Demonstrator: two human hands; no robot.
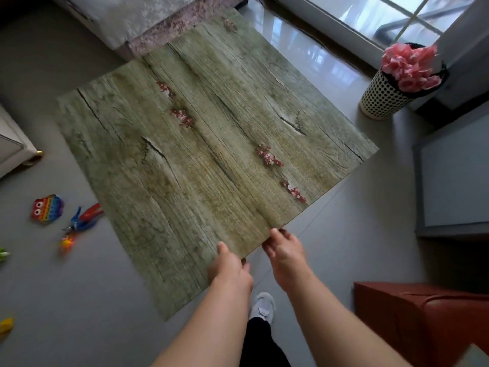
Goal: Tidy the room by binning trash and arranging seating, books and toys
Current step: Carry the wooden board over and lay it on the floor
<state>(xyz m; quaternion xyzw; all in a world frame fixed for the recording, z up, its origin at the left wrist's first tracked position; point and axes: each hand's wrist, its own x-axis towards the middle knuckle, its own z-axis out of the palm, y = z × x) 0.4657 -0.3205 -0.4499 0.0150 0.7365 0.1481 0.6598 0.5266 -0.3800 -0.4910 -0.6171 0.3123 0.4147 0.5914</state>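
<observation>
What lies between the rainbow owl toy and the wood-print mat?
In the head view, a blue-and-red toy lies on the floor between the rainbow owl toy and the mat.

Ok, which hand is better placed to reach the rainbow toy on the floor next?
Probably left: left hand grips the mat on the side toward the rainbow toy; right hand sits farther away.

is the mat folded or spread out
Spread out: the mat is one flat sheet, four corners visible; left hand and right hand grip its near edge.
</observation>
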